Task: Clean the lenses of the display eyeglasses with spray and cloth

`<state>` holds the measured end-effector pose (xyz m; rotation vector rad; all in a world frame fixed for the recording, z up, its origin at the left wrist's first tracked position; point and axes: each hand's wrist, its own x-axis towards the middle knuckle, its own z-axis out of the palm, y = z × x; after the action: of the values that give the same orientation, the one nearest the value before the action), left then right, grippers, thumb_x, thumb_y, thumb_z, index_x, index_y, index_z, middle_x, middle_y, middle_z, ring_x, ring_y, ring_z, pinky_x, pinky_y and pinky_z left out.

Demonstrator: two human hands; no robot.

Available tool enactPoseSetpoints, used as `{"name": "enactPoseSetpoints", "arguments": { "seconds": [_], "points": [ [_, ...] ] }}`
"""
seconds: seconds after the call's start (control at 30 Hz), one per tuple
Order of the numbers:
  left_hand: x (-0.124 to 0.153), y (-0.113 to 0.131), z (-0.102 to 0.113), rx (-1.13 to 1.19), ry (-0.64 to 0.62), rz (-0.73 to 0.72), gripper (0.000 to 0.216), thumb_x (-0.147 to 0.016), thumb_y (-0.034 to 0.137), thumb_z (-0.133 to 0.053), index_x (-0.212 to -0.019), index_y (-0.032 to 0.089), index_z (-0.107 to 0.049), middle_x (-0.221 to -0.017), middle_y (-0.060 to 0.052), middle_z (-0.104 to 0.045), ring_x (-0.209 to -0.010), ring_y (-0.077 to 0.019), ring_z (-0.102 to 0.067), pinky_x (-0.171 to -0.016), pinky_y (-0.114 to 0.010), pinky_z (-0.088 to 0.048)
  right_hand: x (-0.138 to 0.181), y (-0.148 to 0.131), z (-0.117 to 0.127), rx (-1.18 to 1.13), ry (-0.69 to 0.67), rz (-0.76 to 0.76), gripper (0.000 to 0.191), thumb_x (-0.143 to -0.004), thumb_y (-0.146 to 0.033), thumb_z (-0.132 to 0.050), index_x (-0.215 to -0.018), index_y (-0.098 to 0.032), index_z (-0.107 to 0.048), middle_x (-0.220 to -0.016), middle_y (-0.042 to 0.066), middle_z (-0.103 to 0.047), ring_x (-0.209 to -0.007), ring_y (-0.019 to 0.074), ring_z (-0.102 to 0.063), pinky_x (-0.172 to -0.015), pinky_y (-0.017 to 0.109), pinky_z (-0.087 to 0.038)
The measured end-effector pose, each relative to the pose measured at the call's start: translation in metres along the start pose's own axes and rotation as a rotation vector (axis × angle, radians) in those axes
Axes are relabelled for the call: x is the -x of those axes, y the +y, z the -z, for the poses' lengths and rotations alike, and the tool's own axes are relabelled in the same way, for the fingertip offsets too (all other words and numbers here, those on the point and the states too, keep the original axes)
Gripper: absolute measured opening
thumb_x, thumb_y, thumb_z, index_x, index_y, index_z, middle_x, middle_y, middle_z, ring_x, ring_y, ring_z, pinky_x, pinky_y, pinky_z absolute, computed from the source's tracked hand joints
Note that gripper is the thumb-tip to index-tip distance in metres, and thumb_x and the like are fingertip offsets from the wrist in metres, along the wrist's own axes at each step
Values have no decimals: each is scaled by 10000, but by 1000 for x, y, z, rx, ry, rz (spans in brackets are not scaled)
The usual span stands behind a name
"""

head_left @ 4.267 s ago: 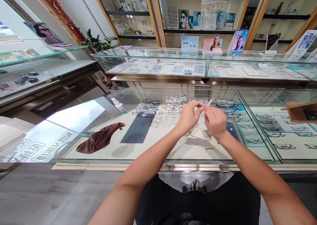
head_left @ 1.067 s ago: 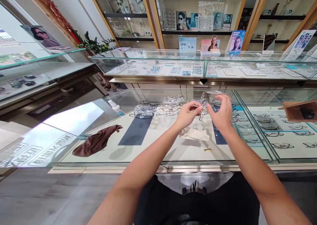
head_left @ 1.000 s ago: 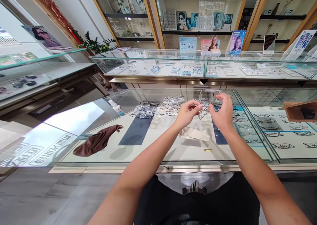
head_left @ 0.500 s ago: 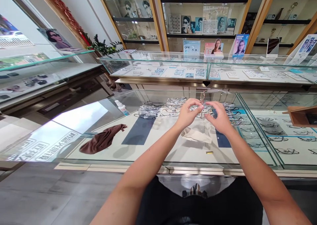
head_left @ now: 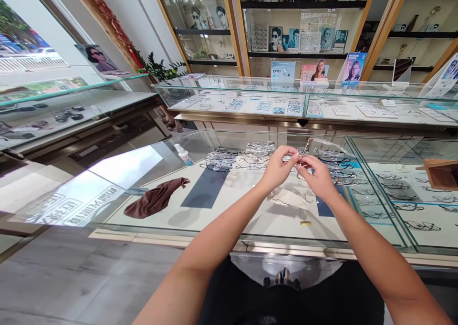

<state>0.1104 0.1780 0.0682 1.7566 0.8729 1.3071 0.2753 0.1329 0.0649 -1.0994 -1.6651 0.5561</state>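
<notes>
Above the glass counter [head_left: 229, 217], my left hand [head_left: 281, 168] pinches a pair of eyeglasses [head_left: 307, 147] between thumb and fingers. My right hand [head_left: 317, 173] is closed on the same eyeglasses from the other side, fingertips almost meeting the left ones. One thin temple sticks up past the fingers; most of the frame is hidden behind my hands. Under my wrists a pale cloth [head_left: 289, 198] lies crumpled on the counter. Rows of eyeglass frames [head_left: 218, 159] sit beyond and to both sides of the hands. A small gold-coloured piece [head_left: 305, 223] lies nearer to me.
A brown cloth [head_left: 155, 199] lies bunched at the left of the counter. Behind it stands a white spray bottle [head_left: 183, 154]. At the right edge is a wooden box [head_left: 442, 173]. Another glass display case [head_left: 232, 105] runs across the back, with a case of sunglasses [head_left: 67, 115] at left.
My right hand has closed in from a spread pose onto the eyeglasses, and the hands are nearer together. The raised temple now leans to the right. The view has shifted slightly.
</notes>
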Motion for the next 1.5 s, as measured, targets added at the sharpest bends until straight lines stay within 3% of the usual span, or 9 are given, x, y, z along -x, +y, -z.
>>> {"name": "enactPoseSetpoints", "arguments": {
  "seconds": [0.17, 0.5, 0.6, 0.77, 0.9, 1.1, 1.33, 1.5],
  "points": [
    [2, -3, 0, -189, 6, 83, 105, -894, 201, -664, -945, 211, -755, -1008, -63, -784, -862, -201, -683, -751, -310, -513, 3, -4, 2, 215, 3, 49, 243, -1012, -363, -526, -880, -245, -693, -986, 77, -757, -943, 246, -699, -862, 387, -525],
    [5, -6, -1, -171, 20, 69, 46, -854, 209, -707, -866, 226, -747, -902, -42, -797, -822, -212, -722, -784, -339, -557, 10, -8, -3, 439, -52, 98, 265, -1041, -290, -458, -900, -257, -680, -989, 78, -785, -929, 270, -700, -773, 372, -486],
    [2, -10, 0, -49, 21, 126, 37, -820, 228, -764, -848, 214, -744, -871, -42, -782, -800, -197, -710, -780, -335, -563, 11, -9, -5, 484, -65, 120, 266, -1045, -275, -451, -925, -258, -688, -1020, 84, -786, -952, 278, -698, -792, 383, -494],
    [-6, -22, 0, 221, -19, 285, 256, -776, 382, -837, -829, 165, -712, -816, -55, -758, -745, -170, -698, -722, -325, -592, 13, -11, -8, 586, -91, 185, 298, -1073, -276, -407, -1018, -237, -698, -1087, 109, -786, -1006, 284, -692, -864, 397, -507],
    [-9, -29, -1, 292, -37, 314, 431, -706, 526, -882, -815, 158, -686, -791, -48, -752, -748, -170, -698, -730, -338, -600, 15, -9, -13, 654, -90, 194, 308, -1084, -294, -406, -965, -230, -682, -1016, 124, -776, -949, 283, -688, -853, 401, -495],
    [-5, -32, -5, 340, -49, 317, 447, -697, 541, -891, -816, 156, -696, -763, -31, -727, -757, -167, -680, -753, -332, -581, 15, -8, -16, 727, -95, 196, 322, -1087, -287, -391, -968, -213, -681, -993, 136, -775, -911, 287, -687, -828, 404, -486],
    [-2, -27, -12, 355, 21, 248, 364, -775, 454, -855, -889, 170, -658, -843, -30, -721, -785, -145, -668, -737, -274, -546, 16, -16, -13, 563, -29, 166, 314, -1082, -286, -391, -1012, -218, -689, -1058, 113, -790, -984, 275, -703, -816, 362, -501],
    [-1, -22, -13, 358, 28, 184, 317, -793, 412, -835, -895, 175, -652, -872, -33, -728, -811, -150, -679, -780, -286, -551, 15, -21, -10, 411, 20, 101, 285, -1067, -311, -430, -965, -232, -684, -1000, 93, -791, -954, 267, -724, -796, 349, -507]
  ]
}}
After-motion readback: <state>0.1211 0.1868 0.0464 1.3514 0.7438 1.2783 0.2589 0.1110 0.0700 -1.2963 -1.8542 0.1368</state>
